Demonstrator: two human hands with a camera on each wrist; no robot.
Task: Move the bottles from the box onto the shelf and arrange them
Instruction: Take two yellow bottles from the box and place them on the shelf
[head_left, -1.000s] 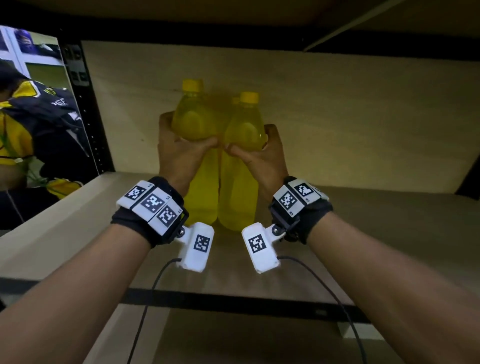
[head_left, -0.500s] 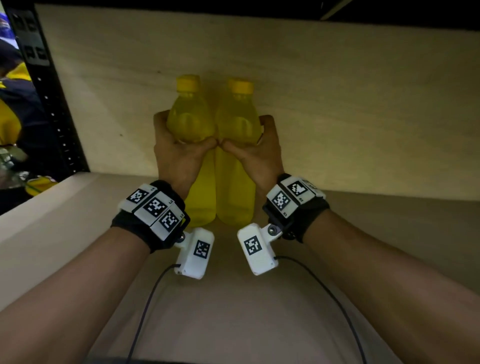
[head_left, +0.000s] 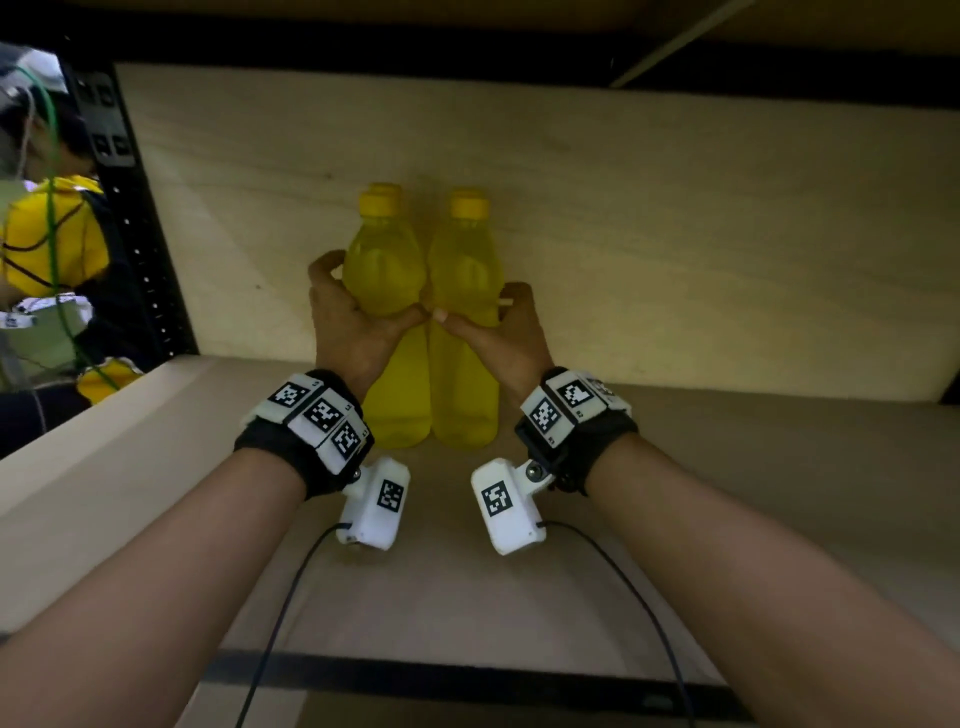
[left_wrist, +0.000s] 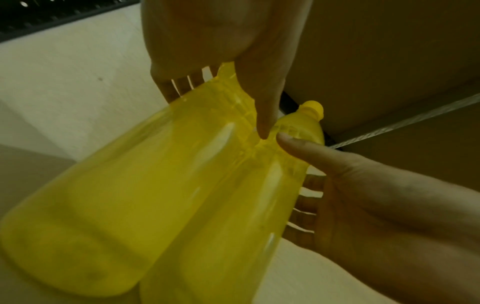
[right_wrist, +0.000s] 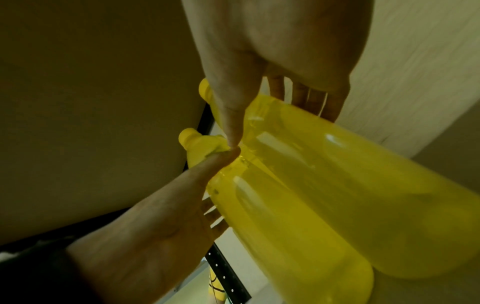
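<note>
Two yellow bottles with yellow caps stand upright side by side on the shelf board (head_left: 727, 493), close to the back panel. My left hand (head_left: 369, 291) grips the left bottle (head_left: 387, 260) at its waist, thumb in front and fingers behind. My right hand (head_left: 477, 306) grips the right bottle (head_left: 465, 270) the same way. The two thumb tips almost meet between the bottles. The left wrist view shows the left bottle (left_wrist: 130, 185) and the right bottle (left_wrist: 233, 226) touching. A second yellow cap (head_left: 366, 200) peeks out behind the left bottle. The box is out of view.
A pale wooden back panel (head_left: 675, 234) closes the shelf, and another shelf level (head_left: 467, 31) hangs low above. A black perforated upright (head_left: 135, 234) stands at the left, with a person in yellow and black (head_left: 52, 239) beyond it. A black rail (head_left: 467, 686) edges the shelf front.
Both hands have moved the two bottles further back toward the rear panel, and the bottles now stand closer together. Each hand keeps its grip. My head view has shifted.
</note>
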